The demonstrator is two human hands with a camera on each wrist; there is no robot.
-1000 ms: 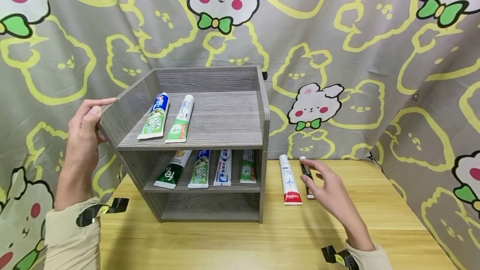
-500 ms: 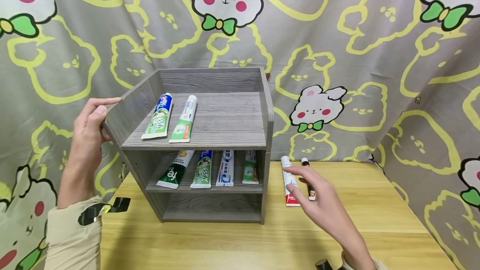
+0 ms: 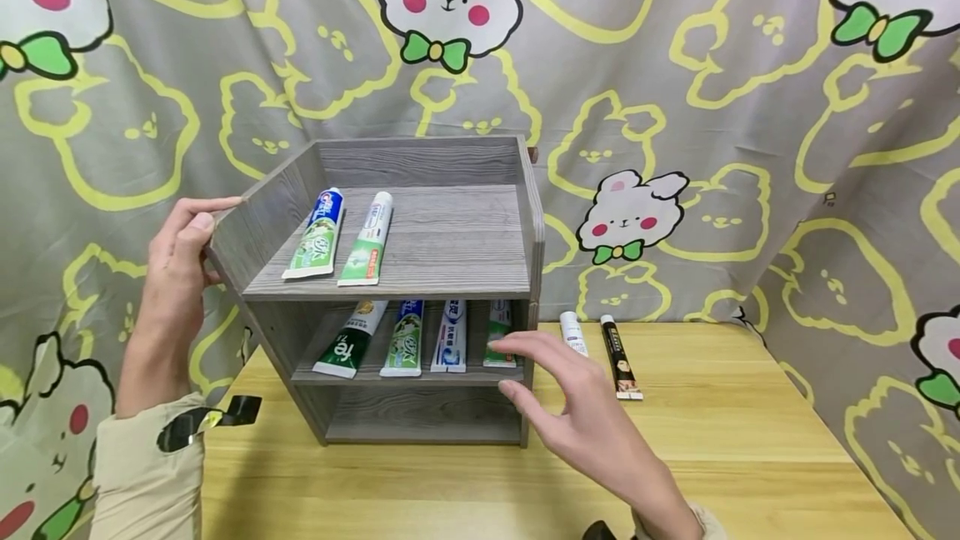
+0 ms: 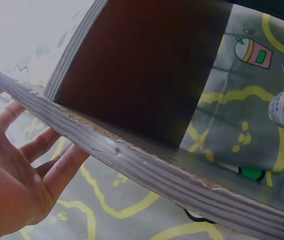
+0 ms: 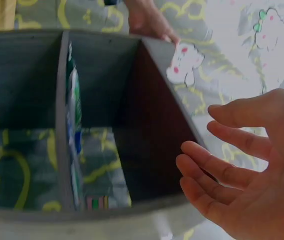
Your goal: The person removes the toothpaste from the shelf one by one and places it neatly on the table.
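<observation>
A grey wood-grain shelf unit (image 3: 420, 296) stands on the table. My left hand (image 3: 174, 273) holds the upper front corner of its left side panel; in the left wrist view several fingers (image 4: 64, 167) lie behind the panel edge. My right hand (image 3: 577, 398), empty with fingers apart and slightly bent, is before the unit's right side. It overlaps a green-and-white toothpaste tube (image 3: 501, 323) on the middle shelf. A white toothpaste tube (image 3: 573, 330), its lower part hidden by that hand, and a black toothpaste tube (image 3: 619, 357) lie on the table to the right.
On the top board lie a blue-and-green toothpaste tube (image 3: 317, 240) and a white-green one (image 3: 367, 240). The middle shelf also bears a dark green tube (image 3: 347, 348), a blue-green tube (image 3: 406, 344) and a white-blue tube (image 3: 450, 340). A patterned curtain (image 3: 720, 232) surrounds the table (image 3: 750, 423).
My right hand has moved left from beside the black tube, past the white tube, to the front of the unit's right side. The left hand stays on the unit.
</observation>
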